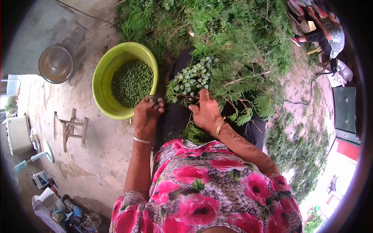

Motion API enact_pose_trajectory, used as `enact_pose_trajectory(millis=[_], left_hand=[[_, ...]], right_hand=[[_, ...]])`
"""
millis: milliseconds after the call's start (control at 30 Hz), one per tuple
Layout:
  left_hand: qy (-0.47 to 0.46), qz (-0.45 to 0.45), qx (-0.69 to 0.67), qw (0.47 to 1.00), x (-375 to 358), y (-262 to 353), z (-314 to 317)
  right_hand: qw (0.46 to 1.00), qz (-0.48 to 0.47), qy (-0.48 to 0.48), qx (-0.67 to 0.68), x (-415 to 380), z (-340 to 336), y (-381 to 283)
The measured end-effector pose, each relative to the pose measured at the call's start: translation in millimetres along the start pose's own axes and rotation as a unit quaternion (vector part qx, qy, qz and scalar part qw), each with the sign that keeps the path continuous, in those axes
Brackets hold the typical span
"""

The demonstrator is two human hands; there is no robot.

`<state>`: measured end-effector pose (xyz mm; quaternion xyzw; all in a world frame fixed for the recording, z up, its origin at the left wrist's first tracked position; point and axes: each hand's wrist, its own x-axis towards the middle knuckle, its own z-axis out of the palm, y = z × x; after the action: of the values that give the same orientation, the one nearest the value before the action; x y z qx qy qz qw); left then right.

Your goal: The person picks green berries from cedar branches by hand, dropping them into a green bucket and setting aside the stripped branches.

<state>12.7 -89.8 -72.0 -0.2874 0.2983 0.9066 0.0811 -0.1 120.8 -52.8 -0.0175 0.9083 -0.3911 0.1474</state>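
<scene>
My left hand (147, 112) is by the right rim of a yellow-green tub (101, 83), fingers curled round a few small green berries. Inside the tub lies a heap of round green berries (132, 83). Over my lap rests a leafy branch with a dense cluster of pale green berries (194, 77). My right hand (206, 110) pinches a stem of this branch just below the cluster.
Cut green branches (241, 31) are piled ahead. A metal bowl (56, 64) and a small wooden stool (70, 130) stand at the left. Another person (330, 37) sits at the upper right. More greenery (297, 151) covers the ground at right.
</scene>
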Motion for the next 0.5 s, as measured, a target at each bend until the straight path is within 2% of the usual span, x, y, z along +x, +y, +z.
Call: enact_pose_trajectory(millis=[133, 200, 233, 267, 333, 400, 433, 467, 500], left_hand=[[-0.001, 0.051, 0.099, 0.994, -18, 2, 36], [-0.035, 0.099, 0.295, 0.950, -16, -2, 42], [-0.036, 0.100, 0.295, 0.950, -13, -7, 43], [-0.044, 0.167, 0.385, 0.907, -9, -14, 43], [-0.060, 0.292, 0.546, 0.783, -2, -24, 39], [-0.060, 0.280, 0.541, 0.790, -6, -20, 41], [-0.044, 0.160, 0.450, 0.877, -11, -15, 42], [-0.026, 0.036, 0.346, 0.937, -14, -9, 44], [0.002, 0.021, 0.208, 0.978, -7, -9, 31]], right_hand=[[0.999, -0.035, 0.008, -0.012, 0, -2, 0], [0.999, -0.040, 0.009, -0.031, 0, -2, -1], [0.999, -0.041, 0.010, -0.032, 0, -3, -1], [0.999, -0.039, 0.008, -0.030, 1, -2, 0], [0.999, -0.036, 0.008, -0.029, 1, -3, -1], [0.999, -0.034, 0.008, -0.020, 1, -4, -2], [0.999, -0.033, 0.009, -0.021, 0, -4, 0], [0.999, -0.033, 0.008, -0.025, 1, -2, 2], [0.999, -0.033, 0.008, -0.029, 2, -1, 3]])
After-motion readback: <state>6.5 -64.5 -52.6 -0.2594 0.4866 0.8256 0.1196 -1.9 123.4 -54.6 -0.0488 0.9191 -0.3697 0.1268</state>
